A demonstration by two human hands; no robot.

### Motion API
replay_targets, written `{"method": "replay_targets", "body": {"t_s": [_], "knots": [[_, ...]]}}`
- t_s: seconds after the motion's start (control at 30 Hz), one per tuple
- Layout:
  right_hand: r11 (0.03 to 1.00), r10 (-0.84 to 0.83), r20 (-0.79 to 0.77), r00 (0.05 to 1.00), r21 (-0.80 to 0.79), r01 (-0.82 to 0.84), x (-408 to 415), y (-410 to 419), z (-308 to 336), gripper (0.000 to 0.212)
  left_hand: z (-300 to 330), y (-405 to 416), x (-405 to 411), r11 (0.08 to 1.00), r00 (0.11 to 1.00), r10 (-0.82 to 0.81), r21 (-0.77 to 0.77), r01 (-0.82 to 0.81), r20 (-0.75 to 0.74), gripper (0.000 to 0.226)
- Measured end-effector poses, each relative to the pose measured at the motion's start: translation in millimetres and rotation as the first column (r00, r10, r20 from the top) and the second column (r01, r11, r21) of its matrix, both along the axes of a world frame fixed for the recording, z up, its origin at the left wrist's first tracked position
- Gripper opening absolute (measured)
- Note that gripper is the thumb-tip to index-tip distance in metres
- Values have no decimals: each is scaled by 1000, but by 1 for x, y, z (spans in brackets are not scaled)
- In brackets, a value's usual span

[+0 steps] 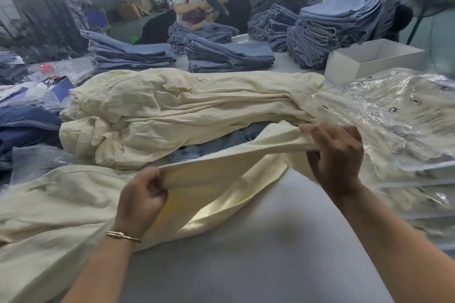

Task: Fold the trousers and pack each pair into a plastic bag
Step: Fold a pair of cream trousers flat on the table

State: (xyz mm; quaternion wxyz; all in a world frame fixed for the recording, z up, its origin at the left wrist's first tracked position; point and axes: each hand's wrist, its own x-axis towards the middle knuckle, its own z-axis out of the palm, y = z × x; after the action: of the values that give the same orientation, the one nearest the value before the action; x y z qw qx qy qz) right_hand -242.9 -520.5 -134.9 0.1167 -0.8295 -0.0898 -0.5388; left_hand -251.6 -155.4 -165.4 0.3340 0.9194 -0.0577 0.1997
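Observation:
A cream pair of trousers [61, 206] lies spread over the grey table, trailing off to the left. My left hand [141, 198] grips one end of its stretched edge, and my right hand [336, 155] grips the other end, lifted a little above the table. Behind them a heap of more cream trousers [184, 108] rests on a blue denim pair [221, 142]. To the right sits a stack of clear printed plastic bags [398, 115] with cream trousers packed inside.
Stacks of folded blue jeans [229, 56] cover the far side of the table, with a tall pile [339, 24] at the right. A white open box [369, 59] stands behind the bags. A person [197, 2] works across the table. Dark blue cloth [27, 125] lies at the left.

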Motion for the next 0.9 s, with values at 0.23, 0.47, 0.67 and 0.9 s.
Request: {"method": "replay_targets", "body": {"t_s": [0.23, 0.47, 0.67, 0.9], "knots": [[981, 80, -764, 640, -55, -187, -47, -8, -66, 57, -27, -9, -35, 865, 243, -502, -483, 138, -830, 22], [971, -140, -977, -163, -103, -216, -53, -43, -81, 38, -66, -25, -37, 973, 184, -211, -188, 134, -960, 32], [990, 56, -889, -455, 108, -91, -45, -44, -69, 11, -58, -13, -18, 975, 837, 41, -161, -153, -546, 20], [720, 637, -755, 155, 654, 231, -19, -7, -74, 5, -81, 5, -13, 950, 810, 244, 298, -90, -534, 10]]}}
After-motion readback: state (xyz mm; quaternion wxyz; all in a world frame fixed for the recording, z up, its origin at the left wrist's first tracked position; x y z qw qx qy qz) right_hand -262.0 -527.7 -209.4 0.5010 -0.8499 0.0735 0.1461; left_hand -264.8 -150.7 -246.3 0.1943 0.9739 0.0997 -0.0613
